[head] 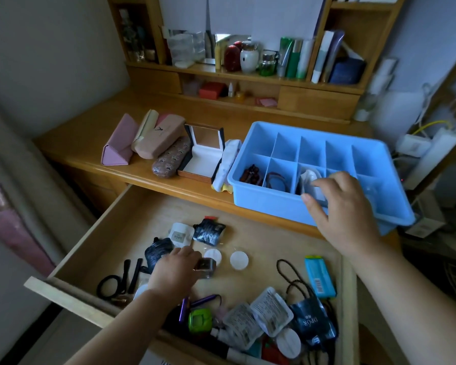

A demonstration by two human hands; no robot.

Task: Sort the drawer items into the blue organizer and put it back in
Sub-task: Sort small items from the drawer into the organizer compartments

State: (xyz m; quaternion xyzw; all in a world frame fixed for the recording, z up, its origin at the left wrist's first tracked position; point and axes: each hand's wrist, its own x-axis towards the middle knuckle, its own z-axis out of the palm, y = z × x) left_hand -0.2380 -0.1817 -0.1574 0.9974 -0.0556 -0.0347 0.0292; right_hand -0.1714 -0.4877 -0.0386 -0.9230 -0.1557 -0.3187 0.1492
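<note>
The blue organizer stands on the desk above the open wooden drawer. Its front compartments hold dark beads, brown hair ties and a white packet. My right hand hovers over the front row with fingers apart, its fingertips just beside the white packet. Down in the drawer, my left hand grips a small silver-brown box. Around it lie black sachets, a white sachet, round white pads, black hair ties and a blue pack.
Glasses cases and an open jewellery box lie on the desk left of the organizer. Bottles line the shelf behind. A power strip with cables sits at the right. More packets, a purple pen and a green item crowd the drawer's front.
</note>
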